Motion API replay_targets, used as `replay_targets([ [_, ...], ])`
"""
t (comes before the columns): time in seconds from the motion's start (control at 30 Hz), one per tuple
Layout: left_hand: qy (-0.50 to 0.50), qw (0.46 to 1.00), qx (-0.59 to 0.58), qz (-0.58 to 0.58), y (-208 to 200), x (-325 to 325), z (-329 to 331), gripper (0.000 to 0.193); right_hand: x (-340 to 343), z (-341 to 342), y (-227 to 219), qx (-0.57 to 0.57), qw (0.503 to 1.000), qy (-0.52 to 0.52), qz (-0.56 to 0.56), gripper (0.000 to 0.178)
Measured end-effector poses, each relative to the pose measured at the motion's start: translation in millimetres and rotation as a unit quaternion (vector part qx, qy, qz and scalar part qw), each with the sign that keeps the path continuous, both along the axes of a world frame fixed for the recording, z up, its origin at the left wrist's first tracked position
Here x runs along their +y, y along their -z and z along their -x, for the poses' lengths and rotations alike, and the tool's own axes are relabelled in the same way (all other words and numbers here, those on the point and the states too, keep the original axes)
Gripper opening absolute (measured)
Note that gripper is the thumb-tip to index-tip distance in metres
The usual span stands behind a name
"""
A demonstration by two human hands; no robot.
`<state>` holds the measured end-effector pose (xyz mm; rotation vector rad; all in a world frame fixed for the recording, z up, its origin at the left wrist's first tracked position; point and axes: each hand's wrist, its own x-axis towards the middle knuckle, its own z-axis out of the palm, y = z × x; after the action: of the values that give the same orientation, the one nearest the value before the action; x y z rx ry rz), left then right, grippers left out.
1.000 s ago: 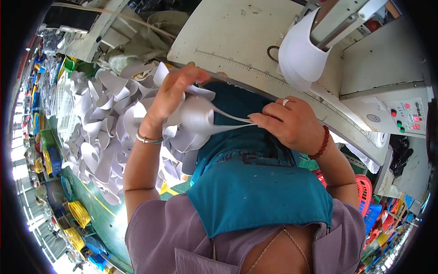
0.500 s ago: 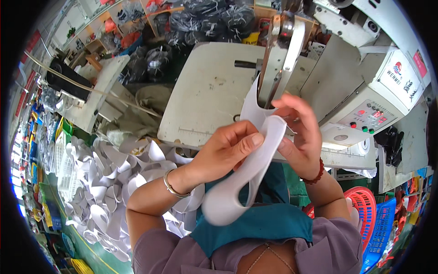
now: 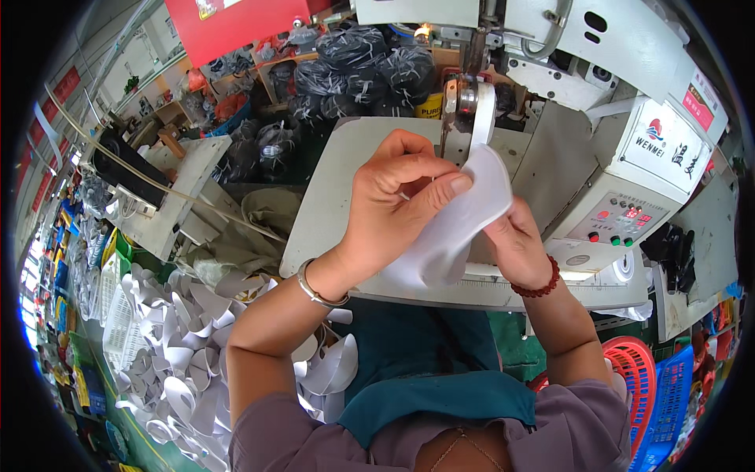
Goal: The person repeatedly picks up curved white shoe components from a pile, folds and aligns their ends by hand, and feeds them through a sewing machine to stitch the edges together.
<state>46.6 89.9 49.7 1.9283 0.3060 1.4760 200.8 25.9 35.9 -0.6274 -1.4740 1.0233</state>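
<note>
Between my hands is a white, curved, flexible sheet piece point(image 3: 472, 216), its upper edge up against the narrow post of the machine. My left hand point(image 3: 397, 208) pinches its upper left edge between thumb and fingers. On the right side, my right hand point(image 3: 519, 245) grips the edge, with its fingertips partly hidden behind the sheet. Just beyond the piece stand the machine's metal roller head point(image 3: 462, 98) and a strip of white tape point(image 3: 484, 118) running down beside it. The piece hides the lower part of the post.
A pale machine table point(image 3: 338, 165) lies under my hands. At right stands a control box point(image 3: 621, 220) with buttons and a lit display. Many similar white pieces point(image 3: 189, 354) are heaped at lower left. Red point(image 3: 633, 366) and blue baskets point(image 3: 668, 401) stand at lower right; black bags point(image 3: 354, 75) behind.
Both hands have shifted with the white piece, which hung in a loop toward me and is now raised against the machine's post. The view has tilted up, showing more of the machine.
</note>
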Motion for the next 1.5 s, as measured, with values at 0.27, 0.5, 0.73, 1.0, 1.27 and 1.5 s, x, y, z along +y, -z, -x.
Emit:
replay_targets([
  [0.27,0.078,0.981,0.028,0.173,-11,-5,-7,0.013,0,-9,-9,-0.057,0.995,0.077,-0.009,0.034],
  [0.5,0.111,0.978,0.041,0.175,-13,-6,-12,0.016,4,-10,-9,-0.167,0.956,0.215,-0.105,0.024],
  [0.73,0.209,0.889,0.121,0.388,-42,17,0,0.017,27,-33,-25,-0.234,0.909,0.284,-0.194,0.023],
  [1.0,0.205,0.904,-0.029,0.374,-52,58,3,0.018,58,-55,-31,0.175,0.984,0.016,0.009,0.015],
  [1.27,0.179,0.919,-0.038,0.35,-52,77,-9,0.017,81,-52,-30,0.207,0.974,0.091,0.012,0.014],
  [1.5,0.172,0.912,-0.043,0.369,-53,80,-11,0.017,83,-50,-30,0.248,0.965,0.081,0.038,0.013],
])
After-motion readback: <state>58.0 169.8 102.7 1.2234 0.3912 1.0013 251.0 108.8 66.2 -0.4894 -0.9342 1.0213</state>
